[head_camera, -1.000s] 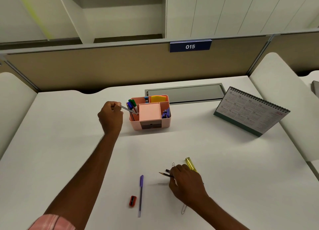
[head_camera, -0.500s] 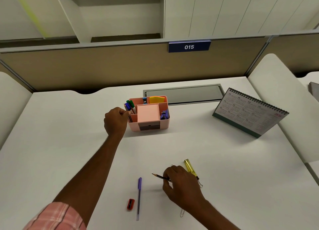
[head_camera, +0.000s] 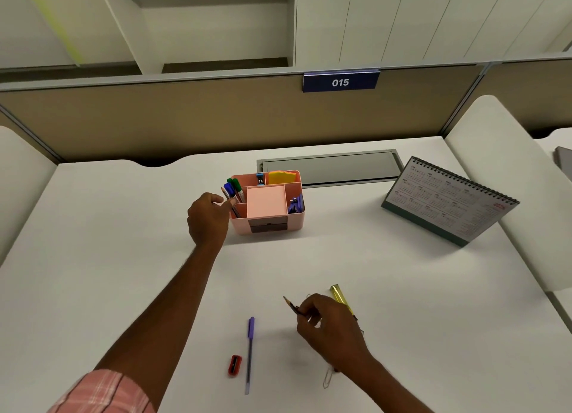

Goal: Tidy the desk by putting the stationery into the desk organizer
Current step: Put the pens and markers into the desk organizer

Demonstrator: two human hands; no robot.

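- Your left hand [head_camera: 210, 217] is at the left side of the pink desk organizer [head_camera: 295, 225]. Its fingertips pinch a thin pencil [head_camera: 225, 193].
- The thin pencil leans to the left, and its lower end is inside the left compartment, beside the blue and green markers [head_camera: 232, 188].
- Your right hand [head_camera: 331, 329] is low over the near part of the white bench [head_camera: 123, 258]. Its curled fingers grip a dark pencil [head_camera: 290, 304], whose sharp tip points up and to the left.
- A yellow item [head_camera: 339, 295] lies on the bench just behind the right hand, and the hand partly hides it.
- A paper clip [head_camera: 327, 380] lies on the bench beside your right wrist.
- A purple pen [head_camera: 250, 350] lies on the bench to the left of the right hand, with its cap end away from you. A red sharpener [head_camera: 235, 365] is just beside it on the left.
- In the organizer, a pink note block [head_camera: 266, 200] fills the middle, yellow notes [head_camera: 281, 177] stand at the back, and small purple things [head_camera: 295, 205] are in the right compartment. I cannot tell what these are.
- A desk calendar [head_camera: 448, 202] stands on the right part of the bench, well apart from the organizer.
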